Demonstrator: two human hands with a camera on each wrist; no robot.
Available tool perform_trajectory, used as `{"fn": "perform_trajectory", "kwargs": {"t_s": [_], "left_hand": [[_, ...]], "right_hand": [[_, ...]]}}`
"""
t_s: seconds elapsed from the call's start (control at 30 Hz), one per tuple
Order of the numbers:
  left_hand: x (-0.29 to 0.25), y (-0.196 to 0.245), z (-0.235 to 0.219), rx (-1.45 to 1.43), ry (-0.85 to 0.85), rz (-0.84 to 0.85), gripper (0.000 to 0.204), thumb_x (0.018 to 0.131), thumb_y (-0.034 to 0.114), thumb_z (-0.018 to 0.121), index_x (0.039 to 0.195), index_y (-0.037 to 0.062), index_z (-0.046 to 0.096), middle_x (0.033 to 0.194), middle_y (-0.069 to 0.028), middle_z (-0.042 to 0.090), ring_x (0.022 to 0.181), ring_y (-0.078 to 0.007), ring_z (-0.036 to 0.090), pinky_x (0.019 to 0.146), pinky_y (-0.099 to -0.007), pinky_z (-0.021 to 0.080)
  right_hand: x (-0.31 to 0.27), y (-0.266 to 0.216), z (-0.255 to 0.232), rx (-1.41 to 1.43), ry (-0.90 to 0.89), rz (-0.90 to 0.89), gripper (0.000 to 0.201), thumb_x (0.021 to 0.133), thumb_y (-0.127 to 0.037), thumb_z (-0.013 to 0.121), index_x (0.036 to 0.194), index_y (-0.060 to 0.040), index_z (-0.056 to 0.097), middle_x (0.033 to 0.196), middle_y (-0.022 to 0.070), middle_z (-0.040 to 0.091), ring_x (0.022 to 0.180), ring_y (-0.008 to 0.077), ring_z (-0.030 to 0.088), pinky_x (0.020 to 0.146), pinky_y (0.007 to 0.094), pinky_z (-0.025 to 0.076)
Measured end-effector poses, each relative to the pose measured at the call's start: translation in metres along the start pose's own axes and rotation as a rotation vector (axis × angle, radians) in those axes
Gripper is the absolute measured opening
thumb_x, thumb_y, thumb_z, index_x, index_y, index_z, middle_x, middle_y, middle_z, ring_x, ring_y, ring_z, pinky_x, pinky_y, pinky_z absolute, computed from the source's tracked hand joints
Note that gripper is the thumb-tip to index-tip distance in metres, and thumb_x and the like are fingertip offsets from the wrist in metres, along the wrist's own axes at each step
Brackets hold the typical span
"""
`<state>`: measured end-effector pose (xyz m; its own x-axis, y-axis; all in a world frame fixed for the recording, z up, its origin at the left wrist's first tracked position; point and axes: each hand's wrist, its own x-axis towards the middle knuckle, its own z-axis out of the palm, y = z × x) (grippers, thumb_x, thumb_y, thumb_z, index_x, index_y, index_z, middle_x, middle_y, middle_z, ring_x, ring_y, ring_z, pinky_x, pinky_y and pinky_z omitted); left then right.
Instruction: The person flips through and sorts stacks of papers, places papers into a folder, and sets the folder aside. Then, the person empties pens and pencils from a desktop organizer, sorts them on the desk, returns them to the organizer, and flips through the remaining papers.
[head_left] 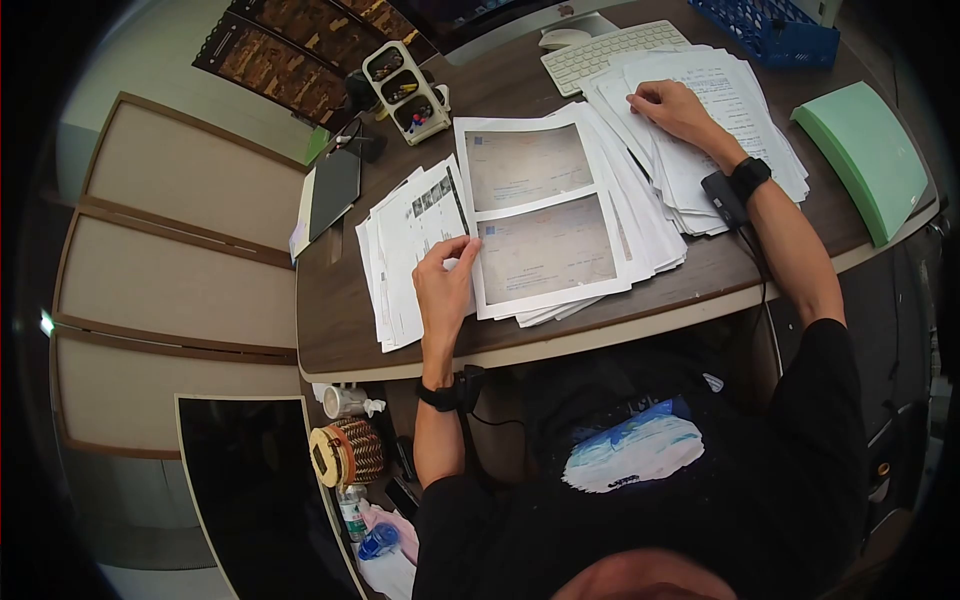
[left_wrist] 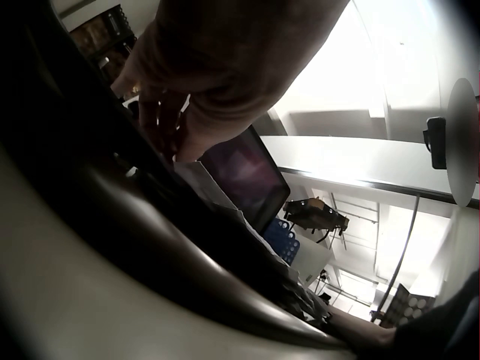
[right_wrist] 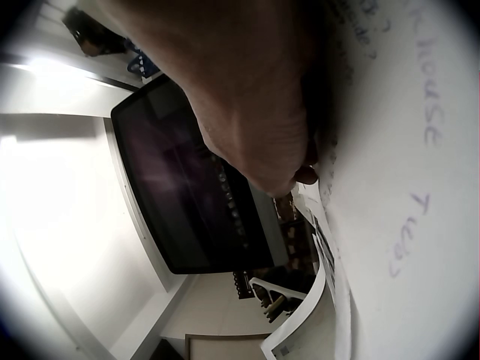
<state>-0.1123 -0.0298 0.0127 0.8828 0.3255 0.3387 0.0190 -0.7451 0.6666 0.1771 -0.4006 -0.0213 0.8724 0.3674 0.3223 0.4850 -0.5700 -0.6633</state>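
Observation:
In the head view my left hand [head_left: 445, 285] pinches the left edge of a printed sheet [head_left: 545, 255] between thumb and forefinger. That sheet bears two greyish document pictures, one above the other, and its left side overlaps a paper pile [head_left: 410, 280]. My right hand [head_left: 680, 110] lies over a thicker stack of papers [head_left: 735, 110], its fingers bent near the stack's left edge. Purple handwriting marks the top paper [right_wrist: 405, 187] in the right wrist view. I cannot tell whether the right fingertips grip a page. The left fingers [left_wrist: 154, 116] look dark in their wrist view.
A white keyboard [head_left: 610, 60] and mouse [head_left: 565, 38] stand behind the papers. The pen holder [head_left: 410, 95] is at the back left, a blue basket [head_left: 770, 35] at the back right. A green box-like object [head_left: 865, 160] stands on the right. The desk's front edge [head_left: 640, 325] curves nearby.

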Motion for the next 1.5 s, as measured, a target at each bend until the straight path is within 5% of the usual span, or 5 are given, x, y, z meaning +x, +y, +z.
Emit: {"fn": "perform_trajectory", "kwargs": {"t_s": [0.47, 0.9, 1.17, 1.5], "left_hand": [[-0.001, 0.007, -0.001, -0.121, -0.023, -0.133, 0.028, 0.095, 0.014, 0.085, 0.117, 0.0033, 0.073, 0.086, -0.0094, 0.082, 0.076, -0.0103, 0.070, 0.072, -0.0289, 0.051], [-0.004, 0.007, -0.002, -0.167, -0.082, -0.117, 0.024, 0.097, 0.011, 0.082, 0.117, 0.0035, 0.070, 0.086, -0.0115, 0.082, 0.078, -0.0098, 0.071, 0.072, -0.0279, 0.051], [-0.002, -0.001, 0.007, -0.322, -0.039, -0.085, 0.035, 0.095, 0.010, 0.086, 0.125, 0.0025, 0.070, 0.093, -0.0110, 0.082, 0.090, -0.0144, 0.074, 0.083, -0.0308, 0.056], [-0.007, 0.008, 0.003, -0.204, -0.025, -0.125, 0.035, 0.091, 0.010, 0.089, 0.121, 0.0037, 0.073, 0.089, -0.0095, 0.083, 0.080, -0.0114, 0.073, 0.078, -0.0295, 0.054]], "right_hand": [[-0.002, -0.004, -0.001, 0.016, -0.019, 0.029, 0.045, 0.101, -0.045, 0.068, 0.108, -0.0037, 0.082, 0.102, 0.0204, 0.080, 0.096, 0.0364, 0.074, 0.090, 0.0455, 0.056], [0.000, -0.001, 0.001, -0.009, -0.005, 0.004, 0.045, 0.101, -0.046, 0.067, 0.107, -0.0038, 0.082, 0.101, 0.0197, 0.080, 0.096, 0.0367, 0.074, 0.090, 0.0456, 0.055], [0.000, 0.000, 0.002, -0.001, 0.001, 0.015, 0.046, 0.101, -0.047, 0.068, 0.109, -0.0034, 0.082, 0.105, 0.0215, 0.080, 0.098, 0.0377, 0.074, 0.091, 0.0457, 0.055], [0.000, 0.001, 0.003, 0.009, -0.007, 0.022, 0.047, 0.101, -0.047, 0.068, 0.110, -0.0033, 0.082, 0.105, 0.0206, 0.080, 0.097, 0.0372, 0.074, 0.090, 0.0451, 0.056]]}}
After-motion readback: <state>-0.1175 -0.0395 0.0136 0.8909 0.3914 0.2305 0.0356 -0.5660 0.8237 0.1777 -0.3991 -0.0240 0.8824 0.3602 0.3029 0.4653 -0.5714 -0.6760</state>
